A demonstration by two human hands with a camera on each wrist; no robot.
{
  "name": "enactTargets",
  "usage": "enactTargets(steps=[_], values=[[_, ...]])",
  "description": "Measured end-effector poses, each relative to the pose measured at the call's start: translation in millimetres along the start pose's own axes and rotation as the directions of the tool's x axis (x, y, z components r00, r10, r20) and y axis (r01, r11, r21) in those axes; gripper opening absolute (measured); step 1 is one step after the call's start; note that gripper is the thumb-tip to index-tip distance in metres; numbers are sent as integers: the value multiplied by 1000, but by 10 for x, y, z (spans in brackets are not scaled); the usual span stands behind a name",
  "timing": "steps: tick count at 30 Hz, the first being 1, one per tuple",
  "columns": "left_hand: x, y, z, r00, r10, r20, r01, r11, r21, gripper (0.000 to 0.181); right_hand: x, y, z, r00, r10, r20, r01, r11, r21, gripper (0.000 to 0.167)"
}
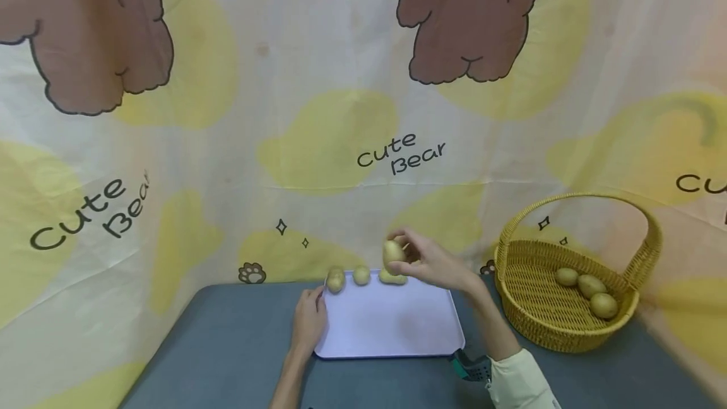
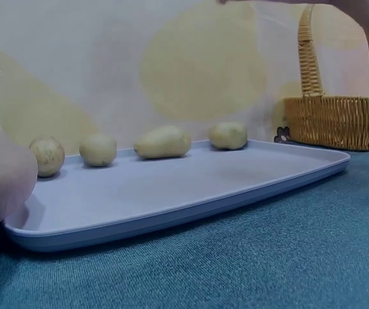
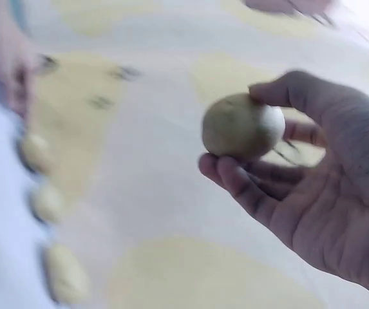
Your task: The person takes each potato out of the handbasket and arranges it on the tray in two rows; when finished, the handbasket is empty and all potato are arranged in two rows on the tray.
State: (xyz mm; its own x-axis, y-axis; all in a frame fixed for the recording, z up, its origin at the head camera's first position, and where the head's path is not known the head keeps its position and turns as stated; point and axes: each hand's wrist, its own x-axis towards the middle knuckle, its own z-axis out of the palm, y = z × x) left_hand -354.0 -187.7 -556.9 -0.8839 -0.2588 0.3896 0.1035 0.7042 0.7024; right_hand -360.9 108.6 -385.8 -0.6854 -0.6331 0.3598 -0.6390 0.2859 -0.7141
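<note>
My right hand (image 1: pixel 428 262) holds a potato (image 1: pixel 393 256) above the far side of the pale lilac tray (image 1: pixel 392 327). In the right wrist view, the thumb lies on top of this potato (image 3: pixel 242 127) and the fingers support it from below. At the tray's left edge, my left hand (image 1: pixel 309 322) grips the rim. Along the far edge stands a row of potatoes, among them a round one (image 1: pixel 361 275) and a long one (image 1: pixel 392 278). The left wrist view shows the row's rightmost potato (image 2: pixel 228 136), which my right hand seems to hide in the head view.
To the right of the tray stands a yellow wicker basket (image 1: pixel 562 333) with a tall handle, holding three potatoes (image 1: pixel 591 286). A dark blue-grey cloth (image 1: pixel 244 346) covers the table. Behind it hangs a bear-print curtain (image 1: pixel 318 144).
</note>
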Motion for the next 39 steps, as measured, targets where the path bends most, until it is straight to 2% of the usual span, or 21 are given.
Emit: enactTargets(steps=[5, 11, 14, 18, 24, 30, 35, 39], values=[[18, -24, 0, 1000, 4, -22, -5, 1000, -11, 31, 241, 34, 541, 997, 48, 57, -51, 997, 52, 47], [50, -65, -4, 1000, 2, -30, -2, 1000, -7, 32, 317, 148, 1038, 976, 176, 127, -192, 974, 123, 40], [58, -84, -21, 1000, -6, -24, 6, 1000, -13, 32, 334, 213, 1251, 966, 210, 154, -229, 966, 123, 36], [62, -98, -36, 1000, -13, -27, 12, 999, -32, 32, 329, 278, 1470, 958, 219, 187, -234, 970, 64, 36], [57, -128, -49, 1000, -1, -17, -1, 996, -85, 31, 283, 287, 1595, 939, 228, 257, -244, 969, 29, 40], [63, -114, -63, 1000, -10, -10, 8, 993, -116, 30, 268, 275, 1585, 908, 209, 363, -250, 966, 70, 45], [84, -112, -94, 1000, 1, 12, 1, 993, -122, 29, 276, 266, 1572, 890, 191, 415, -237, 970, 61, 55], [82, -118, -82, 1000, 12, 21, -9, 992, -125, 29, 264, 261, 1551, 874, 209, 438, -259, 964, 56, 60]])
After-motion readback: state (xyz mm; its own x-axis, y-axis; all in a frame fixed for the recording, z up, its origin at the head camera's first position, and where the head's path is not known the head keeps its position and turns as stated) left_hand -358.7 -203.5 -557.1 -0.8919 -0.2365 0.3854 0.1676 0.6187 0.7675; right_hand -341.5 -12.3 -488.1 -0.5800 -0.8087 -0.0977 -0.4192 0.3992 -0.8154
